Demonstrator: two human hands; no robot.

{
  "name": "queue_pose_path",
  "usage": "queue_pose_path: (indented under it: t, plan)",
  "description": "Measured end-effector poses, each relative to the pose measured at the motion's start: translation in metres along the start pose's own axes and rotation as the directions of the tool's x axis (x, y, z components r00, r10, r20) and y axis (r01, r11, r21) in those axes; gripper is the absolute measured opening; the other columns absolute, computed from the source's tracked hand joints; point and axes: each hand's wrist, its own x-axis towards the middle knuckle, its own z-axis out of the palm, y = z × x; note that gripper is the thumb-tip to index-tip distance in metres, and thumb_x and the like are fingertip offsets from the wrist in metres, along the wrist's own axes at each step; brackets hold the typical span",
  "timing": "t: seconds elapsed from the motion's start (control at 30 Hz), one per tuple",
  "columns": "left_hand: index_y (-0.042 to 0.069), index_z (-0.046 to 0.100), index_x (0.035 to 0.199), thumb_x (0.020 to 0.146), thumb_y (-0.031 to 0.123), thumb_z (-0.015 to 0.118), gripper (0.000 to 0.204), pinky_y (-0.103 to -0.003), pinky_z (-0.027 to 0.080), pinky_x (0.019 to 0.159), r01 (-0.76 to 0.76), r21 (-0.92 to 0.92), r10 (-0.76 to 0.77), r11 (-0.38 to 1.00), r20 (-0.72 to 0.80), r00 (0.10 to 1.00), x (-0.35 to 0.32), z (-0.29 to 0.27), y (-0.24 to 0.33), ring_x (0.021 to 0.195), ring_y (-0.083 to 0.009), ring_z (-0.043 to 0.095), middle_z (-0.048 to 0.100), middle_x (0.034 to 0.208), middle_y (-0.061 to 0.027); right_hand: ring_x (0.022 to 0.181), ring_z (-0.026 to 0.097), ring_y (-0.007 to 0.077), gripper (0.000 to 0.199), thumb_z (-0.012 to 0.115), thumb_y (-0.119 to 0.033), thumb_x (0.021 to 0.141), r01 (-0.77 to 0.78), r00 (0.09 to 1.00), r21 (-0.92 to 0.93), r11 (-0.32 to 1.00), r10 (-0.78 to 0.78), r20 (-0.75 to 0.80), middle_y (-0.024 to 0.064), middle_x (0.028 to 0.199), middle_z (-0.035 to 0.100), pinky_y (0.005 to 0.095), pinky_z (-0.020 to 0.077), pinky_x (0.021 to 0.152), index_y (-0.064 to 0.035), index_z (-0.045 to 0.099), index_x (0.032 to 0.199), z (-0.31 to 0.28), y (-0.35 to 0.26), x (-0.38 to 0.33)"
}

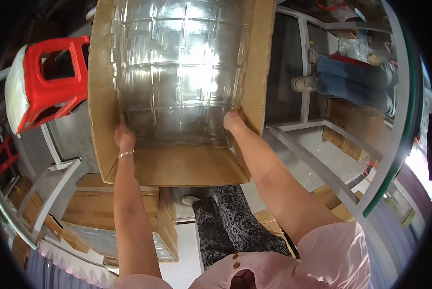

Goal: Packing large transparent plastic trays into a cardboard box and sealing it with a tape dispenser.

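Note:
A large open cardboard box [102, 91] fills the upper middle of the head view, holding shiny clear plastic trays [182, 72] stacked inside. My left hand [124, 137] reaches into the box at the lower left corner of the trays, fingers curled against their edge; a thin bracelet sits on that wrist. My right hand [234, 120] grips the lower right corner of the trays, next to the box's right wall. Both forearms come up from the lower edge. The box's near flap [187, 166] hangs down toward me.
A red plastic stool [52, 79] stands to the left. More cardboard boxes [100, 204] sit low on the left, one with plastic trays. A grey metal frame [317, 159] runs to the right. Another person's legs in jeans [346, 79] show upper right.

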Motion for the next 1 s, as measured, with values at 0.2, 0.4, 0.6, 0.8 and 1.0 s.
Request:
queue_pose_path:
  t: [0.2,0.4,0.6,0.8,1.0]
  plan:
    - [0.017,0.05,0.123,0.073,0.016,0.063,0.051,-0.041,0.044,0.087,-0.104,-0.247,0.144,0.964,0.151,0.978,0.002,0.017,0.039,0.098,-0.0364,0.053,0.058,0.103,-0.0178,0.089,0.062,0.0305,0.024,0.056,-0.019,0.075,0.376,0.875,0.007,0.927,-0.352,-0.332,0.0151,0.091,0.064,0.0383,0.0504,0.077,-0.0067,0.062,0.095,-0.072,-0.04,-0.064]
    - [0.016,0.035,0.134,0.07,0.028,0.068,0.073,-0.046,0.03,0.102,-0.122,-0.077,0.128,0.99,0.078,0.989,0.038,-0.041,0.065,0.129,-0.0421,0.02,0.014,0.144,-0.0176,0.134,0.013,0.0314,0.099,0.073,-0.038,0.065,0.455,0.835,0.351,0.818,-0.256,-0.488,0.0155,0.145,0.011,0.045,0.0172,0.107,-0.0085,0.014,0.138,-0.119,-0.041,-0.012]
    - [0.017,0.041,0.132,0.055,0.047,0.074,0.089,-0.043,0.023,0.107,-0.092,0.066,0.071,0.994,0.271,0.96,0.047,0.03,0.033,0.132,-0.0405,0.013,0.0,0.147,-0.0148,0.136,0.005,0.0291,0.106,0.069,-0.051,0.066,0.436,0.885,0.132,0.89,-0.399,-0.239,0.0144,0.147,0.005,0.0458,0.0097,0.109,-0.0115,0.005,0.141,-0.118,-0.036,0.039]
    - [0.007,0.045,0.125,0.069,0.036,0.067,0.066,-0.038,0.032,0.101,-0.143,-0.303,0.209,0.942,0.2,0.957,0.024,0.003,0.023,0.122,-0.0307,0.037,0.043,0.129,-0.0168,0.123,0.035,0.0339,0.08,0.066,-0.041,0.07,0.61,0.606,-0.18,0.771,-0.601,-0.52,0.0218,0.132,0.037,0.0407,0.0281,0.103,-0.0035,0.033,0.132,-0.125,-0.032,0.049]
    - [0.003,0.058,0.095,0.076,0.019,0.059,0.025,-0.038,0.045,0.071,-0.323,-0.853,-0.007,0.409,-0.358,0.934,-0.201,-0.127,0.038,0.08,-0.0332,0.055,0.059,0.089,-0.015,0.111,0.047,0.0326,0.044,0.054,-0.009,0.08,0.959,0.016,-0.176,0.223,-0.661,-0.751,0.0192,0.119,0.05,0.0382,0.0352,0.096,0.0017,0.045,0.122,-0.091,-0.067,-0.196]
